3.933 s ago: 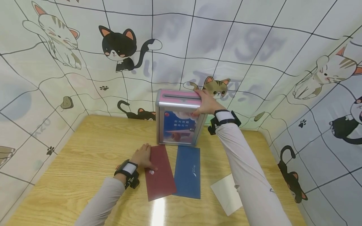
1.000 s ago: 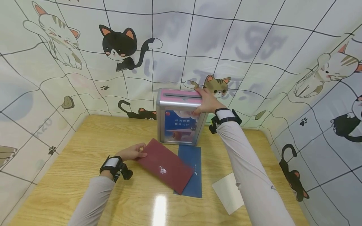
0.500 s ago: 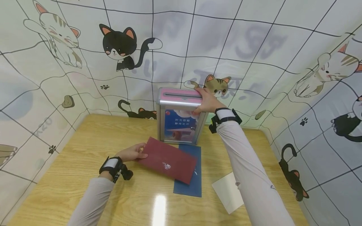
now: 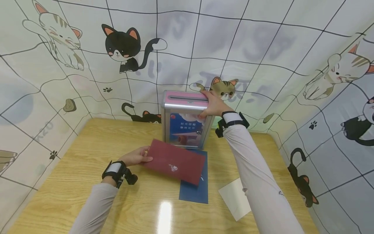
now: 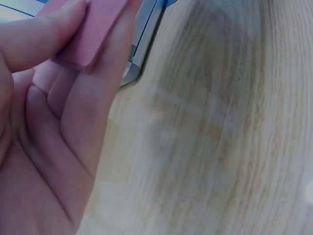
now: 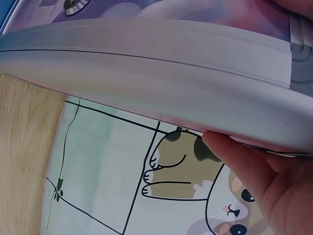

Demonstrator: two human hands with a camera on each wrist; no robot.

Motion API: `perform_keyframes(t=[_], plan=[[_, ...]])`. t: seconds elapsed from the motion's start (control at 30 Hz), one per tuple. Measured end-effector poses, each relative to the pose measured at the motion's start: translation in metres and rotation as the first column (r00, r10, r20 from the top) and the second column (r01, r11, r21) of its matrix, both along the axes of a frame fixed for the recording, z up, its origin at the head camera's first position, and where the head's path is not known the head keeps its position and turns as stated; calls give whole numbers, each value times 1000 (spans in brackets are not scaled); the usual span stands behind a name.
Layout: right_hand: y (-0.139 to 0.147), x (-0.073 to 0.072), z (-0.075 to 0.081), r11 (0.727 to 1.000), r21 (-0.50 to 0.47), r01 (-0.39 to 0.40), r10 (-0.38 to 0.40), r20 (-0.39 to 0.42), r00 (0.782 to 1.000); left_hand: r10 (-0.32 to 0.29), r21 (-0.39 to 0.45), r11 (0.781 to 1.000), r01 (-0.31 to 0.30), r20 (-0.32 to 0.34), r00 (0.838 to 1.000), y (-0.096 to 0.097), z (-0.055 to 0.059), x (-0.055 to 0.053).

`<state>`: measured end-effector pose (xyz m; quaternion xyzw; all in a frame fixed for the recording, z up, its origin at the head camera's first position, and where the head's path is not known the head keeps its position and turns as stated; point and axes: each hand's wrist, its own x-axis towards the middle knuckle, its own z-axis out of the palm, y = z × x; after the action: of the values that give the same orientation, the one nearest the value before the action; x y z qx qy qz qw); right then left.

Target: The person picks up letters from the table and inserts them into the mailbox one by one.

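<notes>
In the head view a dark red envelope (image 4: 176, 162) with a small white print is pinched at its left end by my left hand (image 4: 136, 156). It hangs tilted over a blue envelope (image 4: 193, 193), covering much of it. The left wrist view shows the thumb on one face of the red envelope (image 5: 93, 36) and fingers behind it. My right hand (image 4: 214, 105) grips the upper right corner of an upright box (image 4: 187, 125) with a pink top, a slot and silver edges. Up close in the right wrist view are the box's silver side (image 6: 146, 68) and a fingertip behind it.
A cream paper or envelope (image 4: 235, 199) lies on the wooden table (image 4: 102, 139), partly under the right sleeve. Behind the box stands a cat-printed wall covering (image 4: 181, 42), which also runs along both sides.
My left hand, which rested on the red envelope on the table, has lifted its left end and turned it anticlockwise towards level, nearer the box. The right hand keeps its grip on the box.
</notes>
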<state>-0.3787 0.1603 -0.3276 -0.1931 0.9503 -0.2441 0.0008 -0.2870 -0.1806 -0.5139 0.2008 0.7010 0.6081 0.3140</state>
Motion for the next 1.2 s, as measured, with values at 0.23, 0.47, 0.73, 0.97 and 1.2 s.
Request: perform_keyframes(t=[0.23,0.47,0.73,0.97,1.2], plan=[[-2,0,1,1000,2,-7,7,2,1000,-3,-14,1000,3,-27,1000,-4,13,-5],[-2,-1,2,1000,-4,-15,15,-4,1000,-4,-76,997,-4,-107,994,-13,44,-11],[0,-1,1,1000,-5,-12,12,9,1000,54,-40,997,-69,-293,955,-15,90,-23],[1,-2,-1,1000,-5,-4,4,19,1000,65,-136,981,-138,-439,896,-10,135,-29],[1,-1,-1,1000,-12,-2,2,13,1000,102,-151,965,-213,-533,840,6,158,-33]])
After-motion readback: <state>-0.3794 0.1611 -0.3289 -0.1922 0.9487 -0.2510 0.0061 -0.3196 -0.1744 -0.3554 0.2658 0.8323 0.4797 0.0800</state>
